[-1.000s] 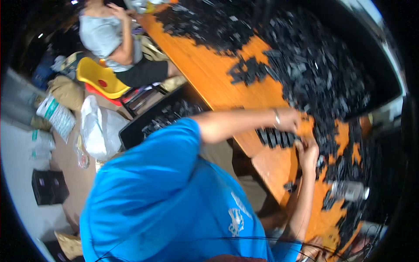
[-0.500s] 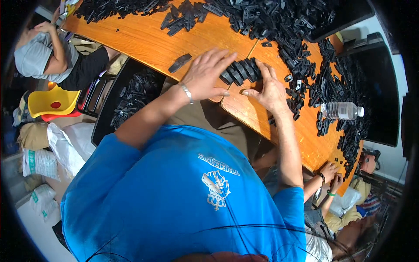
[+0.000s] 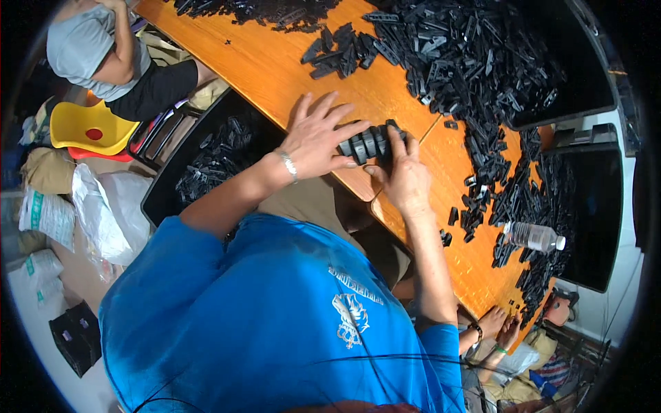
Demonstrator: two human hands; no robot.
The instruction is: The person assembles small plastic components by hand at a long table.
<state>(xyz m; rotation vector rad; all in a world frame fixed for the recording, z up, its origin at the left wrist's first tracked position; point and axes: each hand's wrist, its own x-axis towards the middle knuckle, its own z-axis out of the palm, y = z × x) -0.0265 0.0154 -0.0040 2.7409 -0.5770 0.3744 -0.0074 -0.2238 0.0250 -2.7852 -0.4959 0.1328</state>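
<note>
A short row of black plastic pieces [image 3: 365,144], set side by side, is on the orange wooden table [image 3: 275,76] between my hands. My left hand [image 3: 317,141] has its thumb and index finger around the row's left end, its other fingers spread out over the table. At the right end, my right hand [image 3: 407,177] curls its fingers over the row, with the thumb on the near side. Beyond my hands is a small heap of loose black pieces [image 3: 341,51], with a much larger pile [image 3: 454,51] to its right.
A clear plastic bottle [image 3: 533,237] lies on the black pieces at right. Beside my left forearm is a black bin [image 3: 157,189] of similar pieces. Another person's hands [image 3: 499,327] work at the table's right end. A person in grey [image 3: 86,51] sits left, near a yellow chair [image 3: 89,127].
The view has turned and shifted. The row has moved left of the table's seam, and my hands are closer together around it. The single loose piece by my left hand no longer shows.
</note>
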